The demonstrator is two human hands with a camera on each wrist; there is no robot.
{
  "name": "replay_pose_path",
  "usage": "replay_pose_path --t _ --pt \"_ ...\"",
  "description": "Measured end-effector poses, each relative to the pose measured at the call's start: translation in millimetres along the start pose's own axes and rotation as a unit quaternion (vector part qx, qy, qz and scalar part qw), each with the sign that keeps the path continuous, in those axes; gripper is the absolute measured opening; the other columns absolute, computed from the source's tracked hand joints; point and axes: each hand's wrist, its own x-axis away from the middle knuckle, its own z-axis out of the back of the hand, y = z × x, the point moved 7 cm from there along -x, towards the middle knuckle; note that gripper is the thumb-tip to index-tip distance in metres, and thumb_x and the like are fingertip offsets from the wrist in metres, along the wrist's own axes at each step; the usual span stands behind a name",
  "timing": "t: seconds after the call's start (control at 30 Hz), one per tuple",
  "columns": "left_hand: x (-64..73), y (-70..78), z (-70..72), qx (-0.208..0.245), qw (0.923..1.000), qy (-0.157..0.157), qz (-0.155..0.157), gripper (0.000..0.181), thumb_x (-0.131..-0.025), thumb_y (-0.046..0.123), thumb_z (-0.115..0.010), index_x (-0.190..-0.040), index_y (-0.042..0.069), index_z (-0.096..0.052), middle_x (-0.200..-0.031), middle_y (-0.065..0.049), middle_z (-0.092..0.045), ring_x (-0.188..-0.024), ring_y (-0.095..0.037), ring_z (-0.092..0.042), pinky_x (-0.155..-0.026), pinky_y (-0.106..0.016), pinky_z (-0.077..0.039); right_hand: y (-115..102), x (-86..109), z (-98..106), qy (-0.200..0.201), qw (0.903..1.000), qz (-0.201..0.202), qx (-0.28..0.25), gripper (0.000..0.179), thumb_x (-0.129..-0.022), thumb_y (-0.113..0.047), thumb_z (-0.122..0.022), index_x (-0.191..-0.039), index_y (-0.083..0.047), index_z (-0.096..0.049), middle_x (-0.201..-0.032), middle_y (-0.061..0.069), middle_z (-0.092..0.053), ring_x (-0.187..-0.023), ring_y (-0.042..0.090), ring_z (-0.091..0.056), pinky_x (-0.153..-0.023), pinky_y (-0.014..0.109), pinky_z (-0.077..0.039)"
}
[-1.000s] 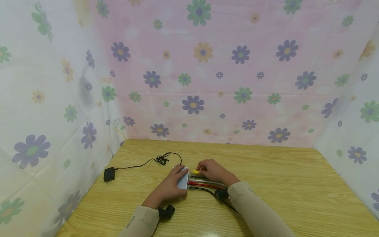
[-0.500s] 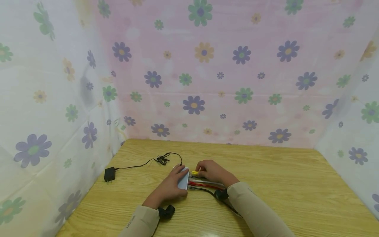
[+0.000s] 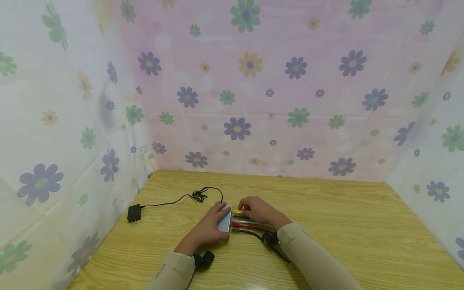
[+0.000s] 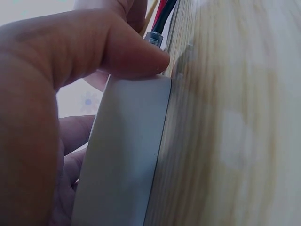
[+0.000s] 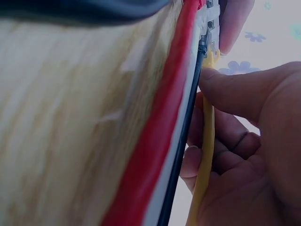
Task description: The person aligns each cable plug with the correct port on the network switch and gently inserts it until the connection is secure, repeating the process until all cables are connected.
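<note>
A flat white network switch (image 3: 224, 221) lies on the wooden table. My left hand (image 3: 206, 228) grips it, fingers over the top and far side, thumb against its near end; in the left wrist view the thumb presses the corner of the white casing (image 4: 124, 141). At its right side my right hand (image 3: 262, 212) pinches a yellow network cable (image 3: 237, 212) just behind the plug. The right wrist view has the yellow cable (image 5: 207, 141) running down across the palm, its plug end at the row of ports. Whether that plug is fully seated I cannot tell.
Red (image 3: 253, 226), white and black cables run from the switch's right side under my right wrist. A black power adapter (image 3: 134, 213) lies at the left, its thin cord (image 3: 198, 195) bundled midway and leading to the switch. Flowered cloth walls (image 3: 268, 133) enclose the table.
My right hand has shifted very slightly left and nearer with the yellow cable, toward the switch. The left hand has stayed in place on the switch.
</note>
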Motion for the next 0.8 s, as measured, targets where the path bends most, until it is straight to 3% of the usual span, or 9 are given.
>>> replay_pose_path --t 0.4,0.8 --pt "1.2 0.3 -0.1 -0.003 1.0000 0.008 -0.001 0.087 -0.069 0.026 -0.069 -0.150 0.017 -0.040 -0.160 -0.006 -0.024 -0.150 -0.033 -0.015 -0.093 -0.048 -0.042 -1.1 -2.8 -4.7 -0.006 1.0000 0.004 0.002 0.014 -0.096 -0.011 -0.057 -0.107 -0.014 -0.066 -0.098 0.001 -0.067 -0.087 0.015 -0.064 -0.076 0.032 -0.051" --pt "-0.4 3.6 0.0 -0.008 0.9999 0.007 0.003 0.086 -0.069 0.026 -0.069 -0.150 0.018 -0.040 -0.159 -0.006 -0.026 -0.148 -0.035 -0.018 -0.089 -0.047 -0.044 0.1 -1.6 -3.9 -0.003 1.0000 -0.002 0.001 0.015 -0.096 -0.012 -0.058 -0.107 -0.015 -0.067 -0.096 0.000 -0.067 -0.083 0.011 -0.062 -0.074 0.029 -0.050"
